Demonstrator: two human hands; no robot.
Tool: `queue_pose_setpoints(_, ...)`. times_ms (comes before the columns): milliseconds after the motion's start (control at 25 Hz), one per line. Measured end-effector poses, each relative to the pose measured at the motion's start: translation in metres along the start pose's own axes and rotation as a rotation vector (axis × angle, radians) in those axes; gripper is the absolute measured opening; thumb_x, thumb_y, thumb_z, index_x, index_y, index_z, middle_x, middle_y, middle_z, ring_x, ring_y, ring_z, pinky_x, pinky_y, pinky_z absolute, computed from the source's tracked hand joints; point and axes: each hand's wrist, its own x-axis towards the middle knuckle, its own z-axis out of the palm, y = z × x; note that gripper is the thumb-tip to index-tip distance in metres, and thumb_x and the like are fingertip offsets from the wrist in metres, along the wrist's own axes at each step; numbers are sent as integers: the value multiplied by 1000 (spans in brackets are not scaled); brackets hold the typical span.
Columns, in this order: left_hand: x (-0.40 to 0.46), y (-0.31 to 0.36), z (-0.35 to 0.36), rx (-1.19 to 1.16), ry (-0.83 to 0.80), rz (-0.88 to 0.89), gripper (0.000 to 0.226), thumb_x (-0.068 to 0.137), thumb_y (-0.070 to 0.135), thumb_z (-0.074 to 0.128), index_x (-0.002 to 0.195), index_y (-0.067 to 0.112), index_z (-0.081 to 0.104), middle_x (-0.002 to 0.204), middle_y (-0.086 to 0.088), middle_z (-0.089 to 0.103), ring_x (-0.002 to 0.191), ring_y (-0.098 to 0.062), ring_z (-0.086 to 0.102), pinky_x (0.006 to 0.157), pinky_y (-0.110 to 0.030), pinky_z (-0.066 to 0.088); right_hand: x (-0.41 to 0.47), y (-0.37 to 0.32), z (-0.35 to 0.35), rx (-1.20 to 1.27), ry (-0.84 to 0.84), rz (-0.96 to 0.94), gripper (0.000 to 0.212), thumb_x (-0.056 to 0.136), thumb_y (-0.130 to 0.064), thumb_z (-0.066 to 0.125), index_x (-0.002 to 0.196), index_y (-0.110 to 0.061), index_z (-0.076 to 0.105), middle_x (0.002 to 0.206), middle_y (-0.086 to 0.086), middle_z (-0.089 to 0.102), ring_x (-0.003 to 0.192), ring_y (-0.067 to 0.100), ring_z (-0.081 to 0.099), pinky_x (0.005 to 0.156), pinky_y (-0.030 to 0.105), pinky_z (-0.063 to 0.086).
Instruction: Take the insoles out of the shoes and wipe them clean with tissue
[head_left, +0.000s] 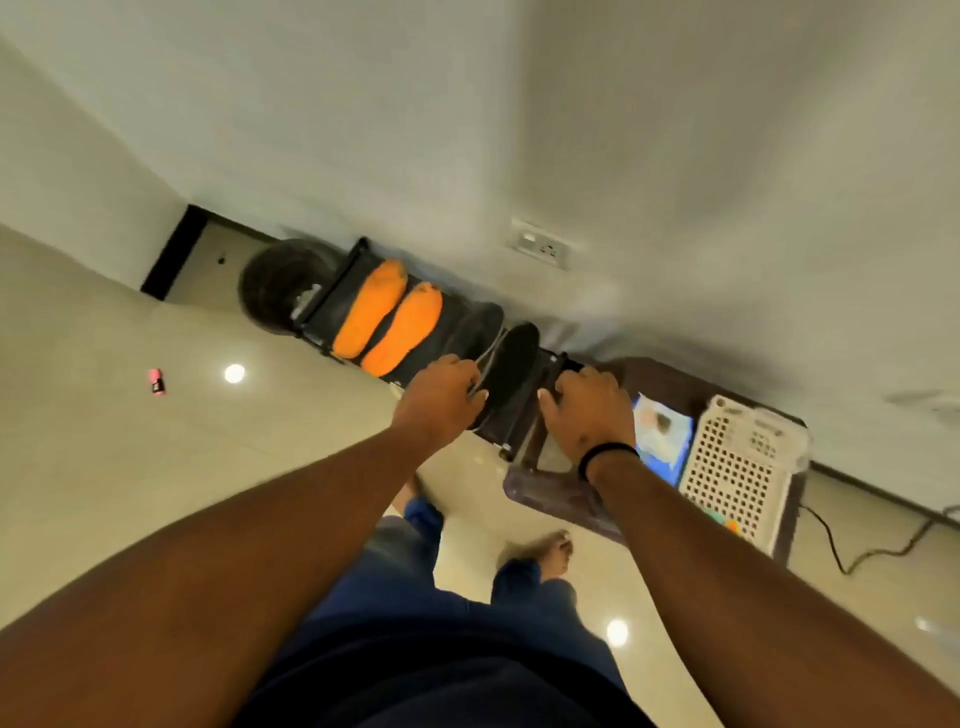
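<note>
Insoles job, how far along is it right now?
Done: two orange insoles lie out on the black shoe rack. In hand: the left hand and right hand grip a dark shoe, insole apparently still inside. Left: removing it and wiping; no tissue is in either hand.

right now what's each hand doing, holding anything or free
Left hand: fingers curled on the edge of the dark shoe.
Right hand: curled on something dark beside that shoe; what it is cannot be told.
</note>
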Motion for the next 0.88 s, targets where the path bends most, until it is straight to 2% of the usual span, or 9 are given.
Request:
queue_pose_setpoints(120,-15,-92,-64,-77,137,-175,18,92,26,67,101,11,67,101,-9,63,93,-30,62,80,-42,52,34,-109,-7,-69,-9,-170,38,96,-50,46,99,-16,64,100,7,63,99,29,58,83,43,52)
queue_pose_setpoints(240,-41,-176,-114,-152,275,-355,20,93,26,67,107,11,70,105,-10,65,97,-29,62,83,-39,51,59,-226,-5,-118,-14,-355,39,95,-51,48,100,-16,65,99,7,64,97,29,59,79,42,53)
queue_pose_setpoints(360,-62,-221,-143,-221,352,-460,22,93,26,66,110,11,70,106,-9,66,98,-26,62,81,-33,47,74,-311,1,-130,-32,-504,38,94,-47,51,105,-14,67,104,9,66,99,31,59,80,41,52)
queue_pose_setpoints(520,-85,-307,-174,-326,474,-659,26,93,28,67,112,11,71,106,-7,68,98,-25,63,81,-34,49,90,-442,31,-212,-104,-723,34,94,-44,54,100,-13,67,103,9,64,101,32,57,81,41,51)
queue_pose_setpoints(640,-82,-377,-193,-389,503,-776,24,93,27,66,110,10,71,105,-8,67,97,-26,63,80,-36,50,122,-526,67,-232,-141,-828,35,93,-43,55,98,-10,68,103,10,64,102,32,57,83,41,51)
queue_pose_setpoints(720,-71,-438,-196,-431,519,-857,27,93,27,67,114,11,70,108,-7,68,97,-24,64,80,-32,49,156,-584,111,-232,-201,-873,36,94,-41,54,103,-10,68,107,12,63,104,31,57,89,42,49)
queue_pose_setpoints(880,-7,-576,-168,-520,508,-1001,33,94,30,66,124,16,63,114,-1,65,94,-19,65,81,-32,52,236,-702,232,-166,-391,-819,33,96,-40,53,112,-14,65,114,6,58,105,24,57,90,37,49)
